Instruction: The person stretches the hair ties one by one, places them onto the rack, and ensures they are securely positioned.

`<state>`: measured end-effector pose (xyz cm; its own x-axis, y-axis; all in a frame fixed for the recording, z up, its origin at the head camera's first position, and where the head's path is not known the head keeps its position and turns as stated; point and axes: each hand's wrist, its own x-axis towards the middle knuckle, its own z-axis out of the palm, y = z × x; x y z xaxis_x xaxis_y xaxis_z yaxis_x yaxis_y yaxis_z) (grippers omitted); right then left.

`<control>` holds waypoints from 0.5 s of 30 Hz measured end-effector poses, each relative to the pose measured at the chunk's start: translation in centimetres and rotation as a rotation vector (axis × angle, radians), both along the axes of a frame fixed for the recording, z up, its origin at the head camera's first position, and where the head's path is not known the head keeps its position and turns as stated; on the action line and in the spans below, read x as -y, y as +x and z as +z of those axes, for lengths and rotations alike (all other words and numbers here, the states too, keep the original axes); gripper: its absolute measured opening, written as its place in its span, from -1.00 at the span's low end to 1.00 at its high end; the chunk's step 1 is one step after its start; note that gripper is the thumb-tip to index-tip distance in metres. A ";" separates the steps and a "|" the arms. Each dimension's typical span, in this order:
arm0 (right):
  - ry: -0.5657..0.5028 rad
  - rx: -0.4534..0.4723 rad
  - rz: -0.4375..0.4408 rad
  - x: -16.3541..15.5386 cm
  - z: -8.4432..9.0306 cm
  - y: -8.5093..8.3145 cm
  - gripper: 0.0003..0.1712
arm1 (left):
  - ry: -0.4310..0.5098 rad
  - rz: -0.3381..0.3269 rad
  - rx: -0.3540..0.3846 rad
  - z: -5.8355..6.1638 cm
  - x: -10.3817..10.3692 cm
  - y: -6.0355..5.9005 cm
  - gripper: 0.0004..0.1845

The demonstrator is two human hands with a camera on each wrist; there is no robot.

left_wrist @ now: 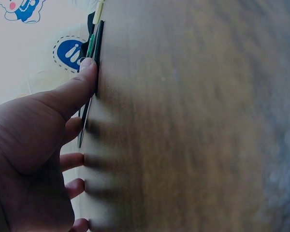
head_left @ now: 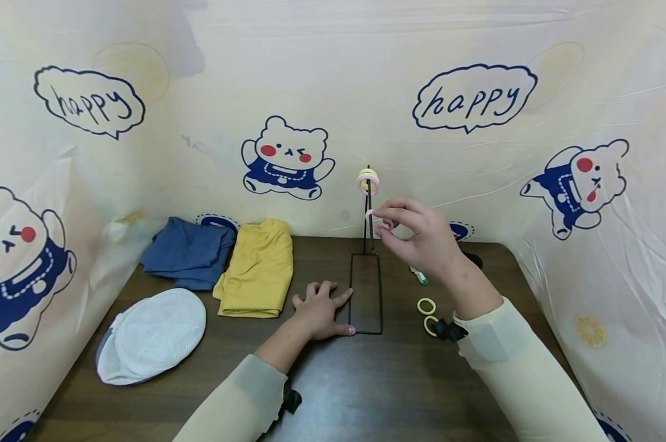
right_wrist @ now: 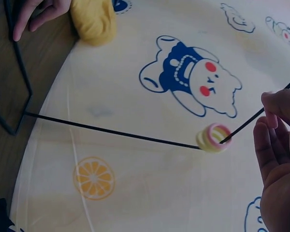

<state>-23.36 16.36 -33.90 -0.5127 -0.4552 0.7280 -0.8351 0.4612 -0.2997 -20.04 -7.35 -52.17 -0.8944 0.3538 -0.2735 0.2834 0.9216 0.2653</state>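
Above the far half of the counter (head_left: 366,393), right on the line of the black wire stand (head_left: 380,301), the right hand (head_left: 418,236) has a pink ring (right_wrist: 271,121) pinched between thumb and fingers, up against the prong (right_wrist: 242,126). Here's what it all turns on: the prong's long axis! It runs from the top of the upright (right_wrist: 113,130) out towards the person, and the ring sits along it, short of the pink and yellow rings (right_wrist: 203,139) gathered at the bend. Is the ring fully around the wire? Fingers in the way; can't tell. The right hand is clearly the nearer one.

Down low, the left hand (head_left: 320,311) lies with fingers spread wide, gripping nothing, thumb and forefinger touching the left side of the stand's base, which stretches lengthwise away from the person, upright at its far end. Over on the right, two loose yellow rings (head_left: 418,308) lie on the counter, well below the raised right hand.
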 end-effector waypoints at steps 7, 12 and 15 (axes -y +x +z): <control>-0.048 0.006 -0.023 0.7 -0.5 -2.0 -0.69 | 0.002 -0.003 -0.006 -0.3 0.0 -0.1 0.02; -0.071 -0.001 -0.064 1.3 -0.7 -3.2 -0.69 | 0.009 0.000 -0.008 -0.2 0.0 0.0 0.01; -0.071 0.010 -0.096 1.6 -0.8 -3.8 -0.67 | 0.012 0.001 -0.008 -0.1 0.0 0.1 0.00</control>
<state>-27.17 14.73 -34.74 -0.5588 -0.3510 0.7514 -0.7851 0.5157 -0.3429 -19.99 -7.31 -52.26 -0.8969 0.3560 -0.2625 0.2845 0.9188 0.2737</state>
